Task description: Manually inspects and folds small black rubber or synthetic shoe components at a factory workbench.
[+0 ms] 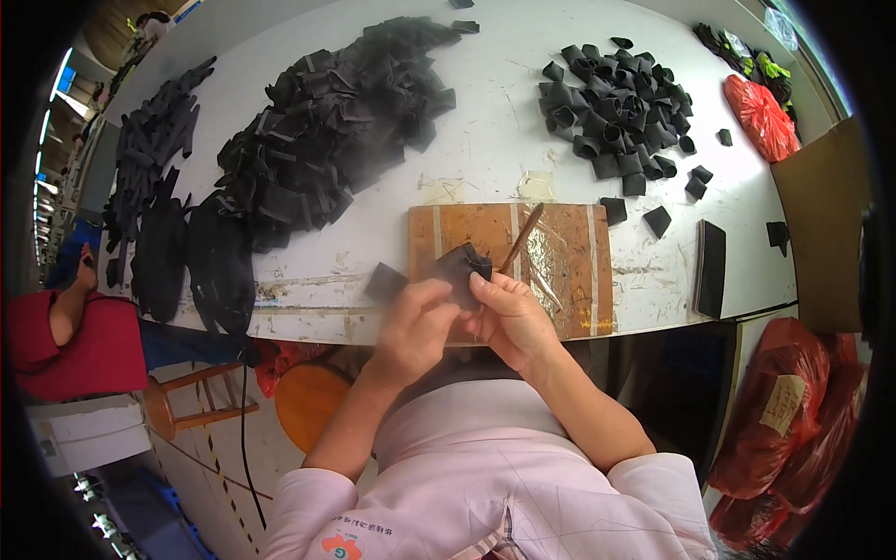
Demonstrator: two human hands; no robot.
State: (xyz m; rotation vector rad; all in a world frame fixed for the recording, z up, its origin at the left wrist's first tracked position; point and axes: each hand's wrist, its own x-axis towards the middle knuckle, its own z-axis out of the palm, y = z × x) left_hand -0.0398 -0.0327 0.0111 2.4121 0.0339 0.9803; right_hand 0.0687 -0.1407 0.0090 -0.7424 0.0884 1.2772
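Observation:
A small black fabric piece (459, 265) is between my two hands, over the near part of a brown wooden board (586, 271). My right hand (513, 313) is closed, its thumb pressing on the fabric's right end. From beside that thumb and forefinger a slim brown stick-like tool (525, 233) slants up and away; its lower end is hidden by the hand. My left hand (415, 322) has curled fingers at the fabric's lower left edge, slightly blurred. Just left of the board, another flat black piece (384, 282) lies near my left hand.
Heaped black fabric pieces (327, 131) cover the far left. Black tube-shaped pieces (616, 112) form a pile at the far right. A dark phone-like slab (710, 269) lies to the right. Red plastic bags (779, 411) stand below. At left, a person in red (79, 336) sits nearby.

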